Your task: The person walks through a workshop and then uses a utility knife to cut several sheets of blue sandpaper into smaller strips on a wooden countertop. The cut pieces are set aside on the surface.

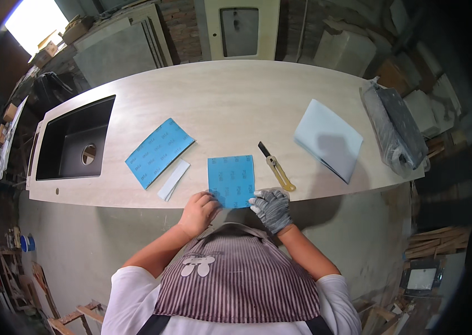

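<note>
A blue sheet of sandpaper (231, 177), printed side up, lies at the front edge of the countertop, its near edge reaching the rim. My bare left hand (202, 211) grips its lower left corner with curled fingers. On its right edge, my right hand (272, 210), in a grey knit glove, pinches the lower corner. A yellow utility knife (277, 171) with its dark blade out rests just right of the sheet. To the left lie a larger blue sandpaper piece (160, 152) and a narrow folded white strip (173, 180).
A folded pale sheet (329, 139) lies to the right on the countertop (236, 106). Beyond it sits a dark slab wrapped in clear plastic (395, 125). A black sink (71, 142) is set in at the left. Stone slabs (116, 56) lean behind.
</note>
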